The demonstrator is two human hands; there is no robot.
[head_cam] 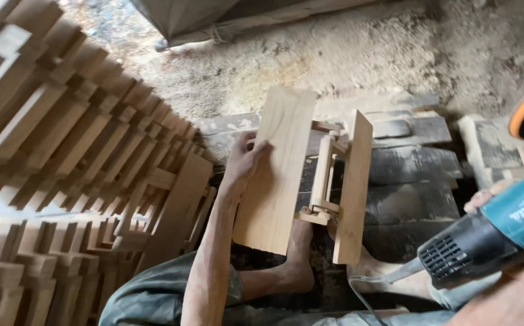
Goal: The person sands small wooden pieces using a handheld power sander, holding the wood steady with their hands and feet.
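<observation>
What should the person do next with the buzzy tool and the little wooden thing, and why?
Probably swing the teal power tool in the right hand left toward the wooden frame. The left hand grips the frame's wide board, propped near the bare foot, while the tool sits off to the side, not touching wood.

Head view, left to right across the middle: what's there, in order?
Stacked wooden pieces → left hand → wide plank of the wooden assembly → its dowel crosspiece → narrower side plank → teal power tool in the right hand.
</observation>
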